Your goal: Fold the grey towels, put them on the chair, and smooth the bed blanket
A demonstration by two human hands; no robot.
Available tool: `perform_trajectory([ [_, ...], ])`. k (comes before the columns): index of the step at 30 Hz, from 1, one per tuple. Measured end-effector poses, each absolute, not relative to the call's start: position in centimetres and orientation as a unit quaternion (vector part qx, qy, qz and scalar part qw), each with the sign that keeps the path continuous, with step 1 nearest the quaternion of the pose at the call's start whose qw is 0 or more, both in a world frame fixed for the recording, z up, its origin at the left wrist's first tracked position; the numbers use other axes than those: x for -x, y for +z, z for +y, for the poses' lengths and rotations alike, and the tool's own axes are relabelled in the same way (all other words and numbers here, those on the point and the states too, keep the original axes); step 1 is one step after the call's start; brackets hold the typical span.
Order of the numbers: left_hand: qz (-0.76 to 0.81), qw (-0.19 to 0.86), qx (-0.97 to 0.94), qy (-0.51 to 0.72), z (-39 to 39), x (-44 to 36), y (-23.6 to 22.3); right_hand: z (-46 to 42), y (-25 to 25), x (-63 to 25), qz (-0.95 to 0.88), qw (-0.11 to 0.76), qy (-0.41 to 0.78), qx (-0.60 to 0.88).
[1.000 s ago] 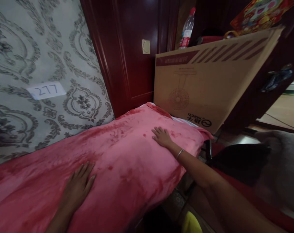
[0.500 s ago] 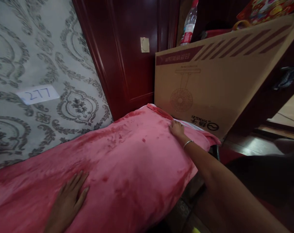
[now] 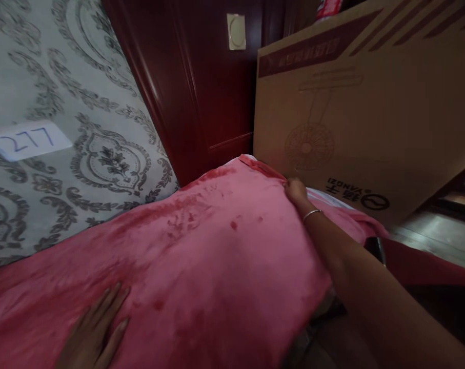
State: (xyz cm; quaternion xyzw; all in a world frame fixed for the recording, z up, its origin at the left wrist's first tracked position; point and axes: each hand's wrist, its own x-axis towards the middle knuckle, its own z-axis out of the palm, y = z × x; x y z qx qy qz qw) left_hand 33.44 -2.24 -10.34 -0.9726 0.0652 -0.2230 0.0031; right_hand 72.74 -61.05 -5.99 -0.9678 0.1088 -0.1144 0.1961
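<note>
A pink plush blanket (image 3: 205, 246) covers a long raised surface, with darker red smudges in its pile. My left hand (image 3: 96, 328) lies flat on it at the lower left, palm down and fingers stretched out. At the far right my right hand (image 3: 296, 192) is closed on the blanket's edge, its fingertips partly hidden from view. A bracelet (image 3: 312, 214) circles my right wrist. White cloth (image 3: 332, 200) shows beyond the edge, beside that hand.
A large cardboard box (image 3: 370, 123) stands just behind my right hand. A dark red wooden panel (image 3: 217, 97) with a switch plate (image 3: 236, 32) is at the back. Patterned wallpaper (image 3: 113, 159) bearing a paper label (image 3: 28, 141) rises on the left.
The view has moved closer to the box and dipped. My right hand keeps its closed hold at the blanket's edge, and my left hand still lies flat.
</note>
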Motion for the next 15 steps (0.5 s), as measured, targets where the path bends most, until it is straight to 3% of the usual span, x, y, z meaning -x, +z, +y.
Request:
perform_trajectory([
  [7,0.047,-0.01,0.98,-0.194,-2.4,-33.2,-9.9,-60.3,-7.1,-71.9,0.116,0.184,-0.087,0.972],
  [15,0.035,-0.005,0.98,-0.197,-3.1,-33.6,-9.8,-58.1,-3.2,-69.8,0.102,0.159,-0.083,0.979],
])
